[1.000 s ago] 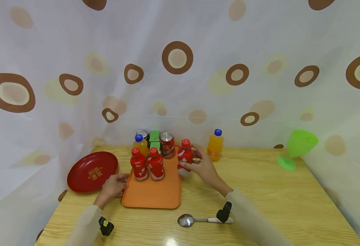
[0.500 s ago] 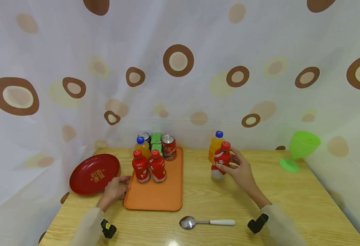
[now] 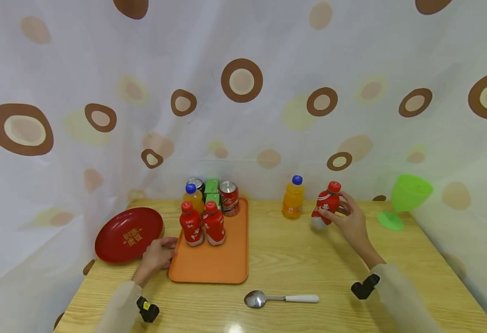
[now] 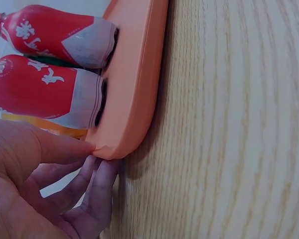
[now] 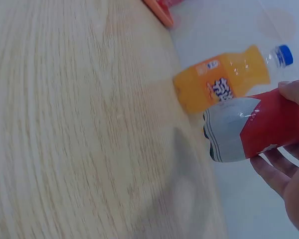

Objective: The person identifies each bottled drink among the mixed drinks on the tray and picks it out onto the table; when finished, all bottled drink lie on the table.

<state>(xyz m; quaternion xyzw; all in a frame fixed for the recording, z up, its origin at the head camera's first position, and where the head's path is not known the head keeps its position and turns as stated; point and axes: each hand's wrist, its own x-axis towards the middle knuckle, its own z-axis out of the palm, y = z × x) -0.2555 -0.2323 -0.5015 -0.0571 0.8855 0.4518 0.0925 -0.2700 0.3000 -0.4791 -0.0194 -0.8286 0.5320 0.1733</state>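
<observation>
My right hand point(image 3: 355, 226) grips a red-capped bottle point(image 3: 326, 203) with a red label and whitish base. It hangs tilted above the table, between the orange soda bottle point(image 3: 293, 199) and the green goblet point(image 3: 407, 196). In the right wrist view the red bottle's base point(image 5: 231, 130) is off the wood, with its shadow below. My left hand point(image 3: 156, 255) pinches the left edge of an orange tray point(image 3: 210, 268), thumb on the rim and fingers curled against its outside. Two similar red bottles point(image 3: 214, 224) stand upright on the tray.
Behind them on the tray are another orange soda bottle point(image 3: 193, 198), green cartons point(image 3: 212, 186), a red can point(image 3: 228, 199) and a dark can point(image 3: 197, 184). A red oval plate point(image 3: 112, 236) lies left. A spoon point(image 3: 301, 299) lies in front. A patterned curtain hangs behind.
My right hand has carried the red bottle from the tray's right edge rightward, past the front of the orange soda bottle. The left hand stays at the tray's edge.
</observation>
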